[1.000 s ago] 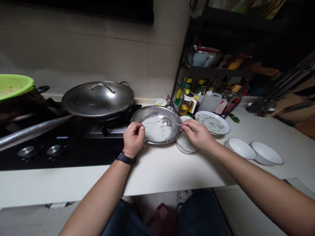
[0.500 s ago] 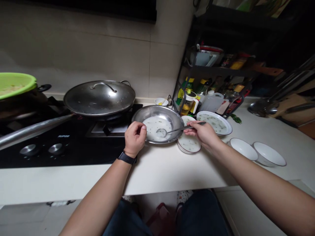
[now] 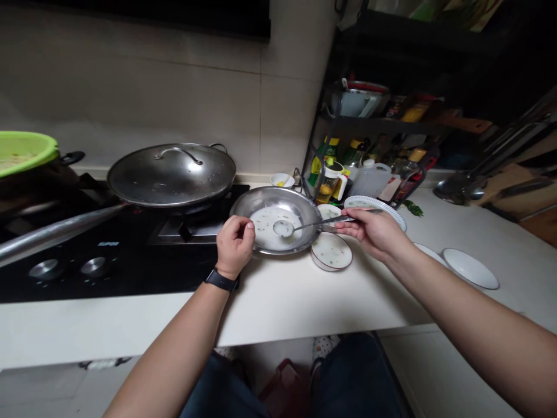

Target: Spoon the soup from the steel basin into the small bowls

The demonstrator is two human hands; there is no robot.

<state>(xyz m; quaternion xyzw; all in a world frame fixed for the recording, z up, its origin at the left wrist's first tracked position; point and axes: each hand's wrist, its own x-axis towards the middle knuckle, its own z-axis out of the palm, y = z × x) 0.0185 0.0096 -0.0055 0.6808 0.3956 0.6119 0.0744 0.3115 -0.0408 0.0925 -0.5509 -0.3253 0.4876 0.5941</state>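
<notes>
A steel mixing bowl (image 3: 274, 194) stands at the counter edge, holding thin milky liquid (image 3: 266, 232) flecked with dark herbs. My left hand (image 3: 235, 247) curls over its near left rim. My right hand (image 3: 374, 232), palm turned up, is shut on the long handle of a metal spoon (image 3: 324, 222). The spoon's bowl rests in the liquid. Just below my right hand sits a small white bowl (image 3: 331, 251) with a red rim and a milky residue. Behind my fingers, a white dotted-rim plate (image 3: 374, 203) is partly hidden.
A lidded wok (image 3: 172, 174) sits on the black hob (image 3: 87, 255), with a green colander (image 3: 21, 152) on a pot at far left. A black rack (image 3: 348, 122) holds bottles and jars behind. A white bowl (image 3: 470, 268) stands at right.
My right hand has drawn back to the right and turned palm up, and the spoon now lies flatter across the steel bowl. My left hand has hardly moved.
</notes>
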